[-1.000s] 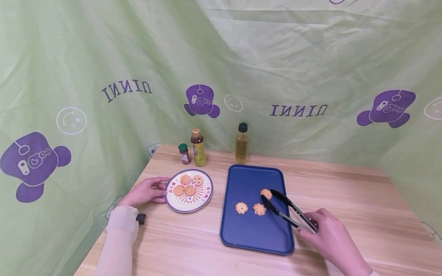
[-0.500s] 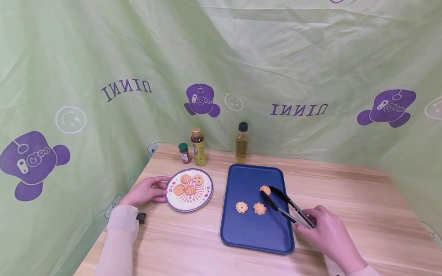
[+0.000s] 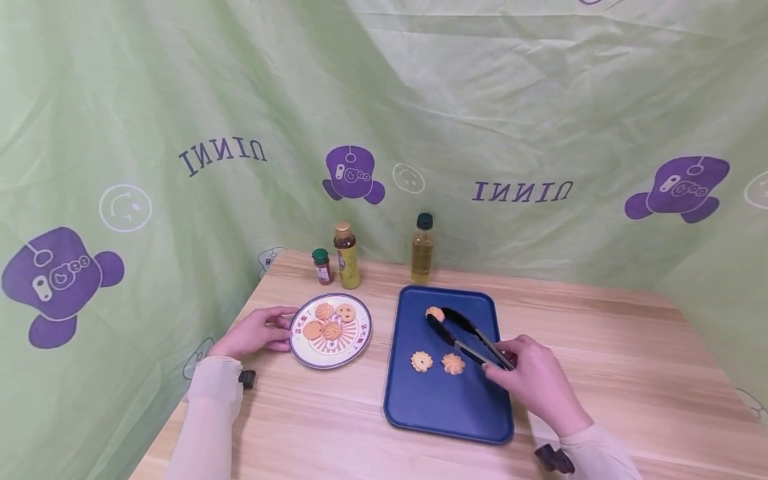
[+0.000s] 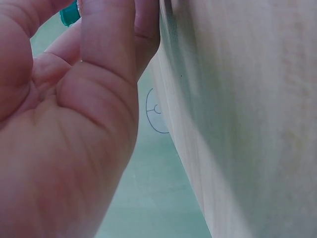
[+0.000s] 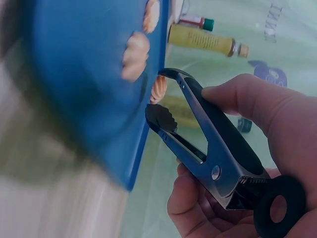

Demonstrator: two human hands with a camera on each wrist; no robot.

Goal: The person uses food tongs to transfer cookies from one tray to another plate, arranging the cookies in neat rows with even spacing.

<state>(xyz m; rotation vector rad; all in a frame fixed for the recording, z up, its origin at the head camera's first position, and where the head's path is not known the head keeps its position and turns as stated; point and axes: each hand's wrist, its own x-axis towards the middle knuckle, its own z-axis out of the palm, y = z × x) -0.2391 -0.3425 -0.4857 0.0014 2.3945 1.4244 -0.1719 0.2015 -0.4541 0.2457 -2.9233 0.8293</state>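
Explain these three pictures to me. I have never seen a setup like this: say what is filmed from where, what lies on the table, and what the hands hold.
No machine here: a person works with bare hands and wears three cameras. The wide picture comes from the head, looking down at a wooden table. The other two come from the wrists, so they look close and tilted.

The right hand grips black tongs, which pinch one cookie over a blue tray. Two more cookies lie on the tray. The left hand touches the rim of a plate that carries four cookies. Three bottles stand at the back, before a green cloth.

The left wrist picture shows mostly palm and table edge.
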